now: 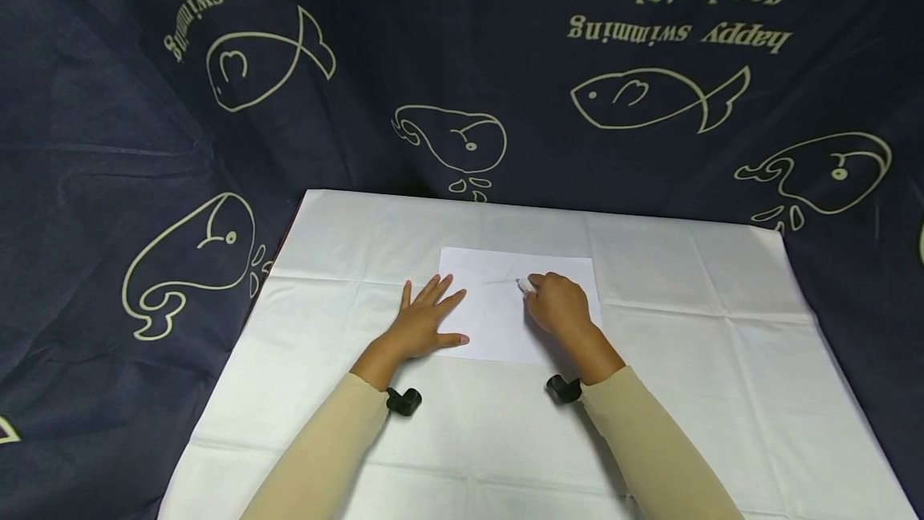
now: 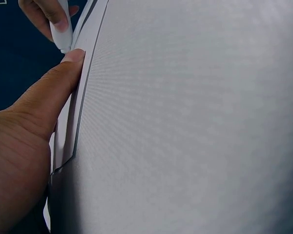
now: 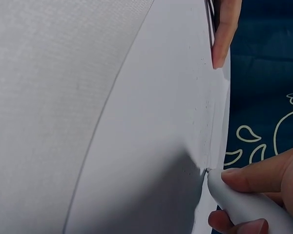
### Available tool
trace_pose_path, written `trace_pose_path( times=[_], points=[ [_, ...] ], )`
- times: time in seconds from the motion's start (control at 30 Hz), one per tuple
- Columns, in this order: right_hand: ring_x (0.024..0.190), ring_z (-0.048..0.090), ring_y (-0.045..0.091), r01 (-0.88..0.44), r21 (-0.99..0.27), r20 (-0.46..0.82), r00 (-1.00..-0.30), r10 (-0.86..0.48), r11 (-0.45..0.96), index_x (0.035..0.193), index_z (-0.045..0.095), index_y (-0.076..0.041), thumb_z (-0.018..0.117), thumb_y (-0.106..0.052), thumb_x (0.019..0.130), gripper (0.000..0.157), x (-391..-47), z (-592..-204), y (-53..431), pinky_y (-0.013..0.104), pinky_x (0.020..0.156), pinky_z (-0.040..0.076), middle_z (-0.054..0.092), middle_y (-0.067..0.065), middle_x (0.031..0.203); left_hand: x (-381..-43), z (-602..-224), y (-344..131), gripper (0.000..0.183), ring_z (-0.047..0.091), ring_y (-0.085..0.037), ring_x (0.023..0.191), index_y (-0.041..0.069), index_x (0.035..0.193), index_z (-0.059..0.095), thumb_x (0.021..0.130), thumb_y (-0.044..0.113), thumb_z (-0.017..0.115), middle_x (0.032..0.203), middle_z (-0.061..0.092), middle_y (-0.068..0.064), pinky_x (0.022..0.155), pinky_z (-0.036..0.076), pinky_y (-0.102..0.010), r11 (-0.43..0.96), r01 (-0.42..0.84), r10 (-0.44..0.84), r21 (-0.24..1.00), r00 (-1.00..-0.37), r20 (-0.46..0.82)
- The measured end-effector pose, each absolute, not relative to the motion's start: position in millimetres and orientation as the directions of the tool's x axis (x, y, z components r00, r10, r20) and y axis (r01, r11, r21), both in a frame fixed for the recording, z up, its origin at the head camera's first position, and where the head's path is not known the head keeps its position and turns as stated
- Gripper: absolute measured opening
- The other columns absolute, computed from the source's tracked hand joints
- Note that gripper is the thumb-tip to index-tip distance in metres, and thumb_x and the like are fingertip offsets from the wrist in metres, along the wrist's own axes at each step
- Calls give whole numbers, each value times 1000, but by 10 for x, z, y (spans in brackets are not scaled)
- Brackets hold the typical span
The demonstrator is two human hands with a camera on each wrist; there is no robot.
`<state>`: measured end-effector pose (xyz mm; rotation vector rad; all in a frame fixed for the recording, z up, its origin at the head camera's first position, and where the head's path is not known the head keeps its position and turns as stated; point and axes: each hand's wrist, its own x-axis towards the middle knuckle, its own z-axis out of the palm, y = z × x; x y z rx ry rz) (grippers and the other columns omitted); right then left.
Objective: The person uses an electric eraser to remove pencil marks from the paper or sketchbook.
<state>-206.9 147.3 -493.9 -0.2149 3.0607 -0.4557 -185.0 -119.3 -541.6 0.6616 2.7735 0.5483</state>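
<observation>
A white sheet of paper (image 1: 498, 323) lies on the table, with a few faint thin lines (image 1: 500, 282) near its upper middle. My left hand (image 1: 416, 329) rests with spread fingers across the paper's left edge; its thumb reaches over the lower left corner. In my right hand (image 1: 561, 305) a thick white pen (image 3: 241, 200) is gripped between thumb and fingers. The pen's small dark tip is right at the paper, just right of the lines. The left wrist view shows the left thumb (image 2: 53, 87) at the sheet's edge and the pen beyond it.
A creased white cloth (image 1: 693, 343) covers the table. Behind and to the left hangs a dark blue curtain (image 1: 433, 22) with fish, whale and lettering prints. Black wrist devices (image 1: 563, 389) sit under both wrists, near the cloth.
</observation>
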Motion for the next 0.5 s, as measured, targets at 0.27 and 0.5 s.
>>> trace_pose_path(
  times=[0.27,0.5],
  points=[
    [109,68,43,-129,-312,-26,-989,-144,941,130,68,-5,61,-21,96,38,-2067,-4956,1493,55,88,55,72,23,117,-1849,-5393,-1195,88,0,-24,161,26,161,28,90,63,63,172,8,-2,123,-9,-66,829,378,471,411,-870,-149],
    [110,67,42,-122,-305,-40,-989,-140,944,131,68,-5,61,-21,97,38,-2079,-4957,1476,54,90,55,71,23,118,-1859,-5398,-1192,88,-1,-24,161,27,162,27,90,64,63,172,8,-2,123,-8,-66,829,380,472,410,-869,-151]
  ],
)
